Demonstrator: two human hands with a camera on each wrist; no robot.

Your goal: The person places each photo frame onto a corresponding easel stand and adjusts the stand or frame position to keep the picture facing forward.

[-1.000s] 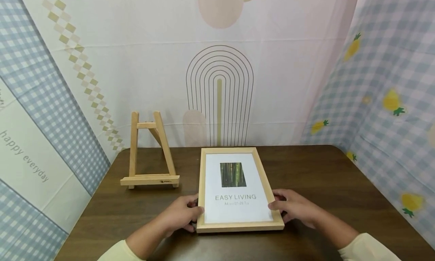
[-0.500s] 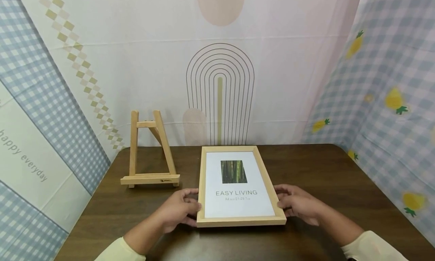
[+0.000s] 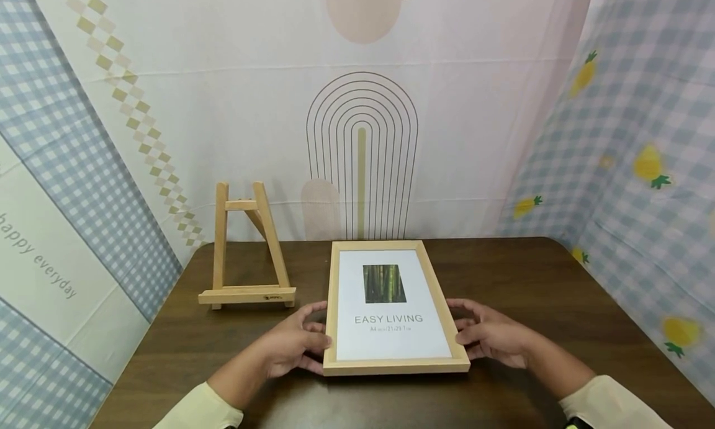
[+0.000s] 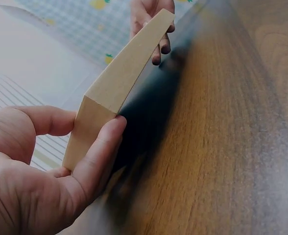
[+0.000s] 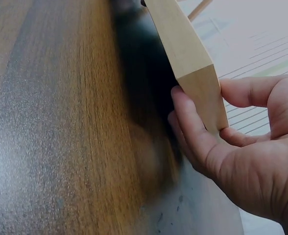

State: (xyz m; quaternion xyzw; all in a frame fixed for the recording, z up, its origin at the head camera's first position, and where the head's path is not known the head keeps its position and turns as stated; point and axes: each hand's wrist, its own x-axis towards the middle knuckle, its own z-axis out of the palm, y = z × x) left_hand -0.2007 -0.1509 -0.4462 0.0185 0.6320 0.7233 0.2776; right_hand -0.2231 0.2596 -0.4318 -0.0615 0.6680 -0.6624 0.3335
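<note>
A light wooden picture frame (image 3: 393, 369) lies face up at the middle of the table, its white insert (image 3: 357, 345) printed with a bamboo picture and "EASY LIVING". My left hand (image 3: 292, 343) holds its left side near the front corner, thumb on the top face and other fingers along the side and underneath. On the opposite side my right hand (image 3: 497, 336) grips it in the same way. Both wrist views show fingertips under the lower edge of the frame (image 4: 129, 61), with a dark gap or shadow between frame (image 5: 180, 39) and tabletop.
A small wooden easel (image 3: 247, 294) stands at the back left of the brown table (image 3: 184, 354), apart from the frame. A patterned white cloth (image 3: 475, 137) hangs behind the table's far edge. Checked cloths border the left and right sides.
The frame's near end has shifted slightly away or up in the head view. Both hands have stayed on its sides, their index fingers now stretched farther along the edges.
</note>
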